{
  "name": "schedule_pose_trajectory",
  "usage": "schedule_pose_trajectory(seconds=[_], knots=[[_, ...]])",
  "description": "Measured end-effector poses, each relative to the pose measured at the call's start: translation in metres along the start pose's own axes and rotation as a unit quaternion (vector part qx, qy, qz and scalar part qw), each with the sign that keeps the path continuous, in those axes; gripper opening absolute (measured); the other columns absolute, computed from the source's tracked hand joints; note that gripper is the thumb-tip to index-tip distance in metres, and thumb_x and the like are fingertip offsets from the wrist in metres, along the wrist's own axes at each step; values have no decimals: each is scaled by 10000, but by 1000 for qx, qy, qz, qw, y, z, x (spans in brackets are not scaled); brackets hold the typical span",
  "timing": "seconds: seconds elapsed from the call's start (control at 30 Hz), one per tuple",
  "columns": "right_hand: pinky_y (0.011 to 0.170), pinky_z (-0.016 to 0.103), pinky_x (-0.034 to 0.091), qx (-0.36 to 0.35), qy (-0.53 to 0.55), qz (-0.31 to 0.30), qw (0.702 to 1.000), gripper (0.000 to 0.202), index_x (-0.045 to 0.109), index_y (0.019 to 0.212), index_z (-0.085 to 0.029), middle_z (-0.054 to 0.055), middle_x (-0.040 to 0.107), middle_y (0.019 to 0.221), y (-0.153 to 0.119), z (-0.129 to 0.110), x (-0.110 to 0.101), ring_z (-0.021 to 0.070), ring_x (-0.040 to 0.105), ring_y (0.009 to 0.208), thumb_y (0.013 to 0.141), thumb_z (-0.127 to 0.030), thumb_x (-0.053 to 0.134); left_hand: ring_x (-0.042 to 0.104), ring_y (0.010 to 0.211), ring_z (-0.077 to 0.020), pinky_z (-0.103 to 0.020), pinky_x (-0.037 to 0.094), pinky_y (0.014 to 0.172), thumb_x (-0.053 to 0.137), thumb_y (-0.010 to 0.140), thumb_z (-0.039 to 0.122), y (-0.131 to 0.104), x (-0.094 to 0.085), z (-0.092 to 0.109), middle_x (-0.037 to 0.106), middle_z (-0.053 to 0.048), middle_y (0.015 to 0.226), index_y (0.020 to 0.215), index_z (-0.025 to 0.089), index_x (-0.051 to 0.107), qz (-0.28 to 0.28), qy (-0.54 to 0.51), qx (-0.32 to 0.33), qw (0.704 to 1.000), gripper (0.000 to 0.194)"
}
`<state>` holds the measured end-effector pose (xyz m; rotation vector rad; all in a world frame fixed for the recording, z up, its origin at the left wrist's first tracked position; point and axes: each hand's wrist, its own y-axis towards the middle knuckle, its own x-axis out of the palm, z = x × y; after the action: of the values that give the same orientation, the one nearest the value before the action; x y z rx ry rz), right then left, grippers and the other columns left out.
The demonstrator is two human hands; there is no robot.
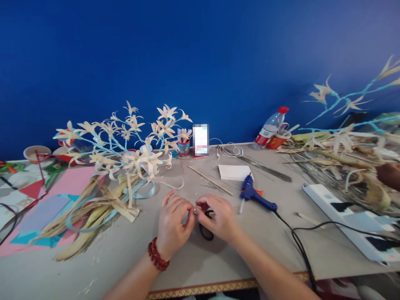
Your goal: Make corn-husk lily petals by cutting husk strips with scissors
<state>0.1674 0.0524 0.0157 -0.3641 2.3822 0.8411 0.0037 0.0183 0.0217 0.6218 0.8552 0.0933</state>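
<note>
My left hand [175,223], with a red bead bracelet [158,254] on its wrist, is closed in a pinch near the middle of the table. Touching or nearly touching it, my right hand [218,216] is pinched too. A tiny pale thing shows between the fingertips, too small to name. Beneath my right hand lies a black loop [206,233], partly hidden by the fingers. A blue glue gun [256,196] rests to the right of the hands, and a thin stick [210,180] lies beyond them.
Pale husk flowers [134,125] on blue stems and dried husks [78,221] fill the left. At the right are a white power strip [340,221], cables, and more husks with another person's hand [389,176]. A bottle [270,129], wire bundle [268,168] and phone [200,141] stand or lie behind.
</note>
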Motion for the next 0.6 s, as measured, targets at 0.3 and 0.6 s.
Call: schedule_pose_trajectory(seconds=[0.3,0.6], knots=[[629,243,434,24,-28,70,997,72,581,766,-199,8,639,671,0,12,-7,141,595,618,788,-141,544,557,706,-157,-450,356,1008,495,825,106,-2,0,-3,591,-3,700,742,198,539,25,2,-22,999,132],[558,222,387,8,-10,-11,1000,112,572,733,-200,-1,612,625,3,-4,3,126,550,563,832,-200,521,564,729,-159,-448,349,1022,512,820,113,-2,4,0,598,-5,711,762,195,554,14,-3,-16,1000,109]])
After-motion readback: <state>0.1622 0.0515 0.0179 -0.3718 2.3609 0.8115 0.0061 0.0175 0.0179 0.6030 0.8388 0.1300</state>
